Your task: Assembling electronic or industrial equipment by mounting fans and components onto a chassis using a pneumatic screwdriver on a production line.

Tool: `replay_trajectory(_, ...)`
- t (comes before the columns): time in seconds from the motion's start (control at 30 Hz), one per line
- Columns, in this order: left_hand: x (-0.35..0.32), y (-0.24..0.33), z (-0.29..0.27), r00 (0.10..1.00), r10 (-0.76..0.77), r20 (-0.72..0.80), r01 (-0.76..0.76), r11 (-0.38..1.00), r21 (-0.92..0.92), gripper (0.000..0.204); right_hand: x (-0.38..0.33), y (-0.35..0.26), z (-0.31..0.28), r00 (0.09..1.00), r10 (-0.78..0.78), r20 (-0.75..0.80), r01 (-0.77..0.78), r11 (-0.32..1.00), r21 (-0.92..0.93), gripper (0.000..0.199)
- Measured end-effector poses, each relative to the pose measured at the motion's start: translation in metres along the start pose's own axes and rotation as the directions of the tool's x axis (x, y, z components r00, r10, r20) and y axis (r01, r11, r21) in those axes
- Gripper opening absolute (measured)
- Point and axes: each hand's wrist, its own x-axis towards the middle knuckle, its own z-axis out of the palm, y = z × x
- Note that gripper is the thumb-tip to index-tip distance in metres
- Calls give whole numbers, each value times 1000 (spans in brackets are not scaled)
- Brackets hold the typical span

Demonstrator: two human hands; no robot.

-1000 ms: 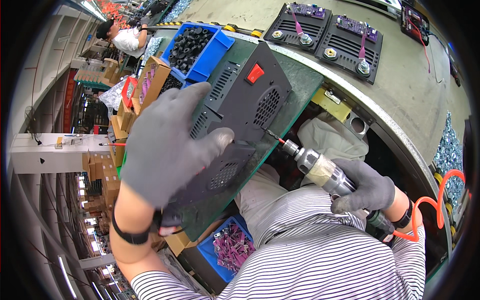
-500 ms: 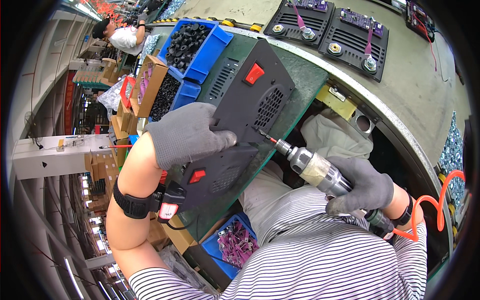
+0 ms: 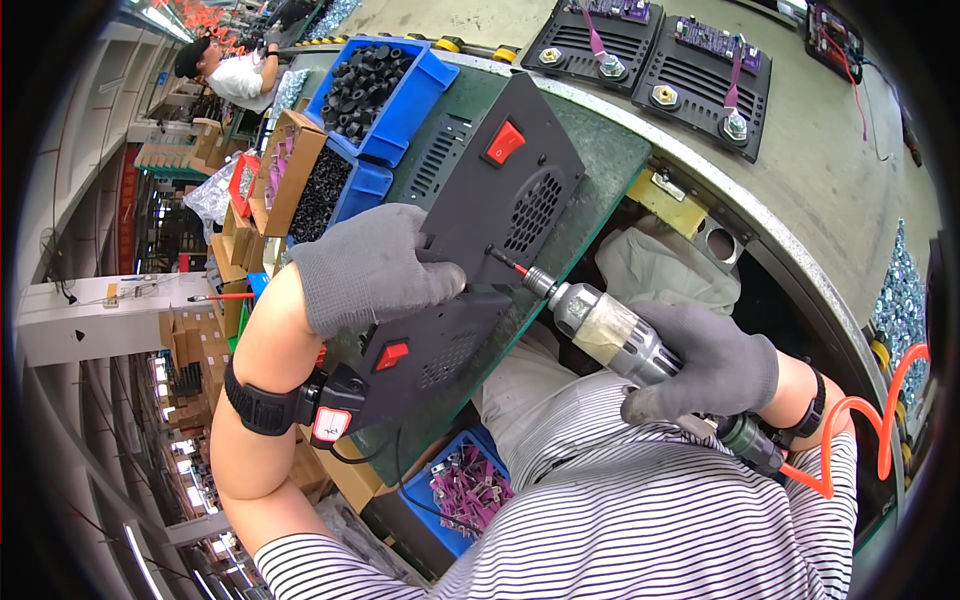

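My left hand [image 3: 375, 265], in a grey glove, is closed on the near left edge of a black metal panel [image 3: 470, 190] with a red rocker switch and a honeycomb vent, tilted up over the green bench. In my gloved right hand [image 3: 705, 365] is a pneumatic screwdriver [image 3: 605, 325] with tape around its body and an orange coiled hose. Its bit meets the panel's face below the vent, near my left fingertips; whether a screw sits there is too small to tell. A second black panel [image 3: 425, 345] with a red switch lies beneath my left hand.
Blue bins of black rubber parts [image 3: 365, 90] and small black pieces [image 3: 320, 195] stand at the far left beside cardboard boxes. A blue bin of purple connectors [image 3: 470, 485] is by my lap. Beyond the bench's curved edge lie slotted black plates [image 3: 705, 85] with circuit boards.
The screwdriver has shifted left and slightly up, its bit now on a spot nearer my left hand. My left hand keeps its hold on the panel.
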Motion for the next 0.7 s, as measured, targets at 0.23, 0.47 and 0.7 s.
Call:
replay_trajectory(0.23,-32,26,8,790,133,-598,22,969,245,38,-4,-5,2,1000,0,-25,-1,999,-40,51)
replay_trajectory(0.47,-57,7,98,996,78,-45,-74,412,-908,41,-26,16,-2,998,34,56,-24,987,-161,70)
replay_trajectory(0.7,25,-76,217,926,365,-99,114,-518,-847,32,-26,19,0,991,110,73,-105,992,-67,73)
